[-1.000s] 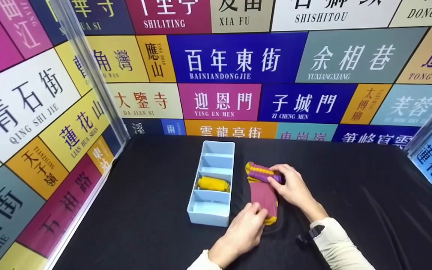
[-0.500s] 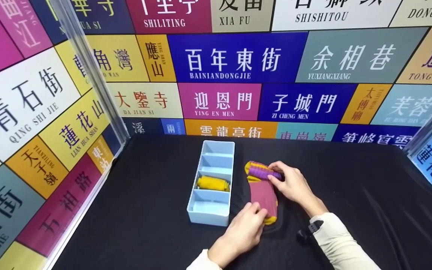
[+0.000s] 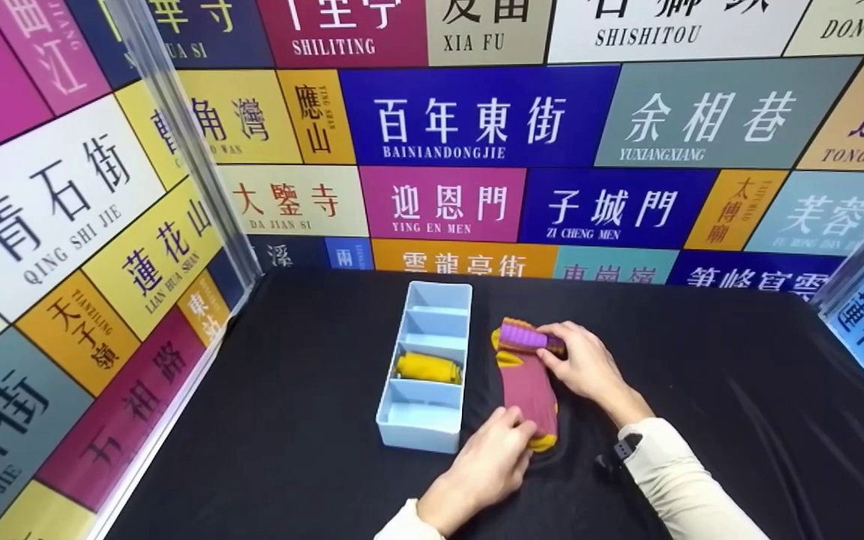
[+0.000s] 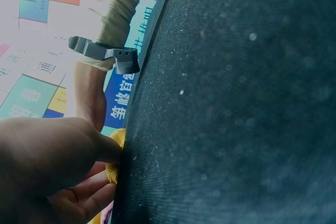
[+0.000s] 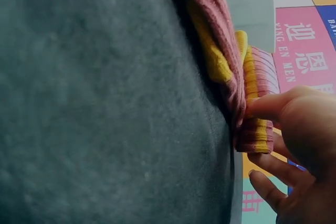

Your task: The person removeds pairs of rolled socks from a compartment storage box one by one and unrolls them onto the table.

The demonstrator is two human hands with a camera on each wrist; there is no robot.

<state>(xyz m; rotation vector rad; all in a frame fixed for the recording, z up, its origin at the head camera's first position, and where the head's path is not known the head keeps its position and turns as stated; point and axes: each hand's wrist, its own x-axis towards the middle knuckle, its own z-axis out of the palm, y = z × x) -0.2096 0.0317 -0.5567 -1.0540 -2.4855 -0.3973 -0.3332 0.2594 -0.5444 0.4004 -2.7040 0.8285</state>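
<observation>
A pink sock [image 3: 527, 390] with yellow patches lies lengthwise on the black cloth, right of a light blue box. Its far end, a ribbed cuff [image 3: 523, 336] in purple and yellow, is folded over into a roll. My right hand [image 3: 589, 361] holds the right end of that roll, thumb on the near side, as the right wrist view shows. At the near end my left hand [image 3: 490, 455] pinches the sock beside its yellow tip [image 3: 543, 442]. In the left wrist view a bit of yellow knit [image 4: 112, 174] shows between thumb and fingers.
The light blue box [image 3: 418, 439] has several compartments in a row. A rolled yellow sock-like bundle [image 3: 428, 368] sits in one of them. Behind the black-covered table [image 3: 289, 390] stand panels [image 3: 477, 116] printed with coloured signs.
The cuff roll has turned over: its yellow stripes faced up before, and purple ribbing shows on top now. My right hand shifted slightly with it; the left hand stayed at the near end.
</observation>
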